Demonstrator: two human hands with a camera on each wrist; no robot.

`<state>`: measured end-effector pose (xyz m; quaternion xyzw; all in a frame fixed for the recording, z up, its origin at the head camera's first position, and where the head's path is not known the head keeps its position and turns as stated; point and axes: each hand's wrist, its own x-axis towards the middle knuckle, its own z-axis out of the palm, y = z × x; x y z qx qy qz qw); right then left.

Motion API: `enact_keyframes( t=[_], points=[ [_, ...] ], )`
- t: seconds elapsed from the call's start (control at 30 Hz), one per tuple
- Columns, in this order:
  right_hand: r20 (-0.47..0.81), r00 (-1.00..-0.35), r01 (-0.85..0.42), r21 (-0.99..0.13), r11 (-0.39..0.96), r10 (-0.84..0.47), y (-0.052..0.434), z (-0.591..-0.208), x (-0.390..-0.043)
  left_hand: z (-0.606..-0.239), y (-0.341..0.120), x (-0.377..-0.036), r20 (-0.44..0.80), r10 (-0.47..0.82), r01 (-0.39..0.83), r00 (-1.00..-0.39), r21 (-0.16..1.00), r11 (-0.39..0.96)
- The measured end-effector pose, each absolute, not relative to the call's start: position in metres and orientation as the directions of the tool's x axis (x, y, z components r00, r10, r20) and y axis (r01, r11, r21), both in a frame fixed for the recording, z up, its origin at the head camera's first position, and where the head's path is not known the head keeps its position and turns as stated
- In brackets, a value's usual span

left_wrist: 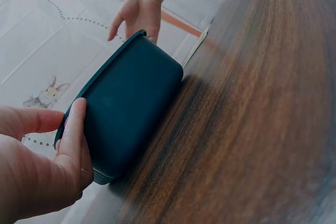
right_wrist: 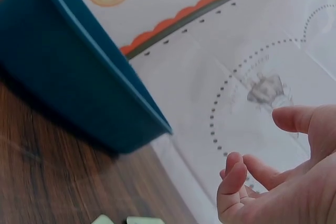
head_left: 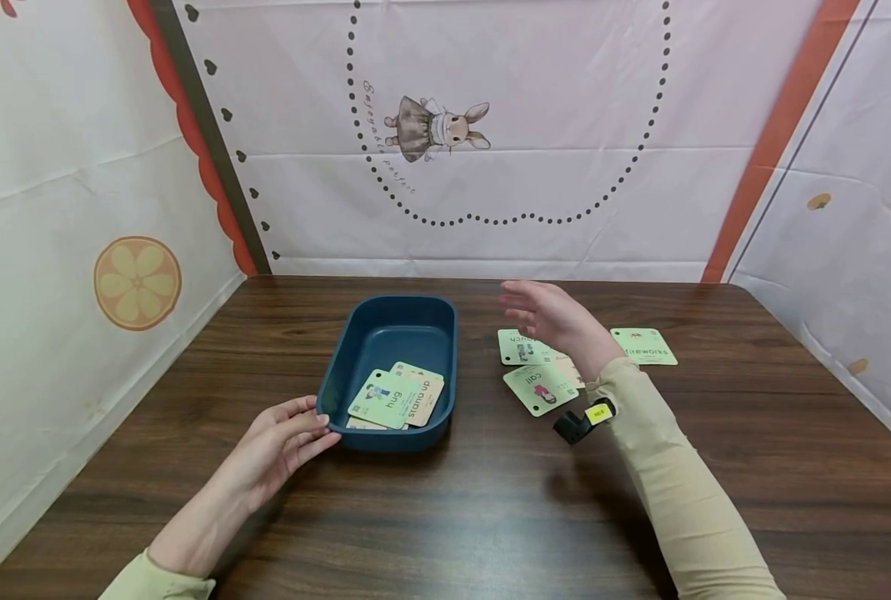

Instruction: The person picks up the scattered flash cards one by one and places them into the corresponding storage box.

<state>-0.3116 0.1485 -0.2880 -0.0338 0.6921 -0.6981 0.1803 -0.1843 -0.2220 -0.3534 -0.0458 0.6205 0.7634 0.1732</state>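
Note:
A dark blue rectangular bin [head_left: 396,440] stands left of centre on the table. My left hand [head_left: 276,446] pinches its near left corner; in the left wrist view, thumb and fingers [left_wrist: 76,121] lie on either side of the rim. Inside the bin a green "hug" card [head_left: 385,400] overlaps an orange "stand up" card [head_left: 426,407], with another card partly hidden beneath. To the right, my right hand [head_left: 550,317] hovers with loosely bent fingers and nothing held. Under and near it lie a green "call" card [head_left: 538,392], a partly covered "touch" card [head_left: 516,348] and an orange-edged card.
A green "fireworks" card [head_left: 643,347] lies apart, right of the right forearm. The dark wooden table [head_left: 445,517] is bounded by a printed cloth [head_left: 565,100] at the back and both sides. A black wrist device [head_left: 576,425] sticks out from the right sleeve.

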Motion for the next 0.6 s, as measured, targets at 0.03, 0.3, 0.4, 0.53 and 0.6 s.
enact_keyframes(
  t=[0.03,0.3,0.4,0.53,0.6],
  points=[
    [-0.209,-0.934,0.212,-0.977,0.021,-0.289,0.15,-0.289,-0.313,-0.353,-0.222,-0.184,-0.284,0.208,-0.321,-0.936,0.932,-0.17],
    [-0.245,-0.933,0.243,-0.969,0.041,-0.265,0.158,-0.296,-0.318,-0.352,-0.221,-0.183,-0.278,0.209,-0.316,-0.938,0.933,-0.175],
    [-0.232,-0.936,0.231,-0.972,0.037,-0.265,0.163,-0.3,-0.319,-0.352,-0.221,-0.183,-0.275,0.209,-0.313,-0.939,0.933,-0.176],
    [-0.213,-0.937,0.22,-0.976,0.009,-0.276,0.171,-0.306,-0.319,-0.352,-0.221,-0.183,-0.278,0.206,-0.314,-0.938,0.933,-0.174],
    [-0.212,-0.937,0.217,-0.976,0.012,-0.279,0.174,-0.308,-0.32,-0.352,-0.221,-0.182,-0.278,0.206,-0.315,-0.938,0.933,-0.173]
  ],
)
